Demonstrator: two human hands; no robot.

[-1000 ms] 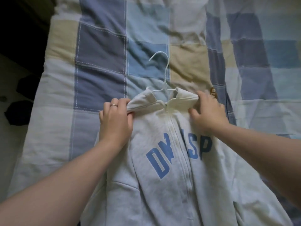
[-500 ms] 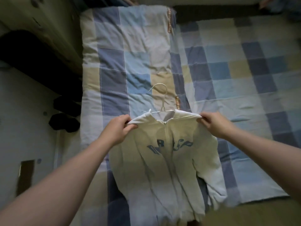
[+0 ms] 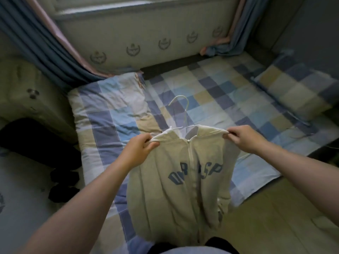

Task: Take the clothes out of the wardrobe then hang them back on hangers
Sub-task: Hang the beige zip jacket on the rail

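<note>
A cream zip-up sweatshirt [image 3: 183,195] with blue letters on the chest hangs in the air in front of me, zipped to the neck. A white hanger [image 3: 185,114] sits inside it, its hook sticking up above the collar. My left hand [image 3: 136,150] pinches the sweatshirt's left shoulder and my right hand [image 3: 244,138] pinches its right shoulder, holding the garment spread above the bed. The hanger's arms are hidden inside the fabric.
Below lies a bed with a blue, beige and white checked quilt [image 3: 113,114] and sheet [image 3: 229,92]. A matching pillow [image 3: 295,88] is at the right. Curtains [image 3: 36,43] and a wall stand behind. Dark shoes [image 3: 63,186] sit on the floor at left.
The sweatshirt lay flat on the bed with my hands at its collar; both hands have lifted it by the shoulders so it hangs free, and my view has pulled back and up.
</note>
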